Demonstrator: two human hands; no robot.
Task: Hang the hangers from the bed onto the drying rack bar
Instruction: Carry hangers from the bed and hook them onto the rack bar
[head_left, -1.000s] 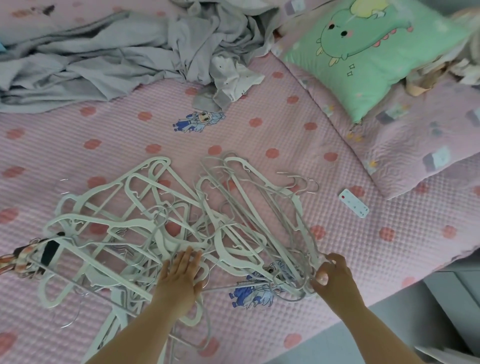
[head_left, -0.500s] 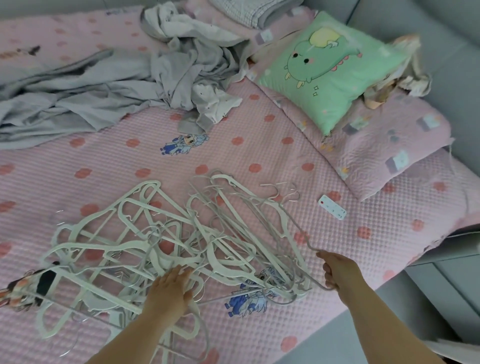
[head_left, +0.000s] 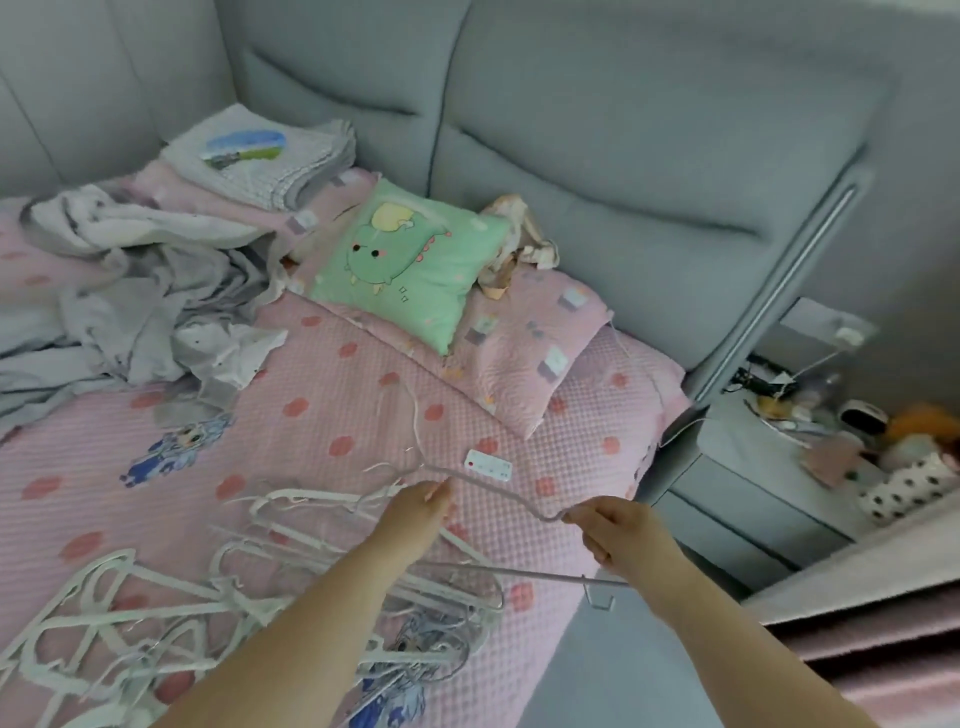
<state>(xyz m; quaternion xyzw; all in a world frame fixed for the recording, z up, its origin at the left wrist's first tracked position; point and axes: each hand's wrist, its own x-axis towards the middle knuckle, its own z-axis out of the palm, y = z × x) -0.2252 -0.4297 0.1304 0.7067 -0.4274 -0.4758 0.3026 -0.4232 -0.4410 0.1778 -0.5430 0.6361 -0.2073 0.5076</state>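
Hangers (head_left: 130, 613) lie in a tangled white pile at the lower left of the frame, on the pink bed (head_left: 322, 374) with red dots. Above them, at the upper left, grey clothes (head_left: 130, 291) are bunched up, and a folded blanket (head_left: 270, 156) sits behind them. A green pillow (head_left: 410, 260) with a little dinosaur on it leans near the middle, on a pink pillow (head_left: 524, 353). Below it, the left hand (head_left: 415, 512) holds one hanger (head_left: 493, 487) up off the bed, with its fingers closed on the hanger's sloping arm. A small white remote (head_left: 487, 464) lies on the bed just behind that hanger. The right hand (head_left: 618, 530) has its fingers curled round the hanger's other end, past the edge of the bed. The hanger's long bottom bar runs lower down, from one arm to the other. At the right of the frame stands a grey night stand (head_left: 753, 467) with small things on top.
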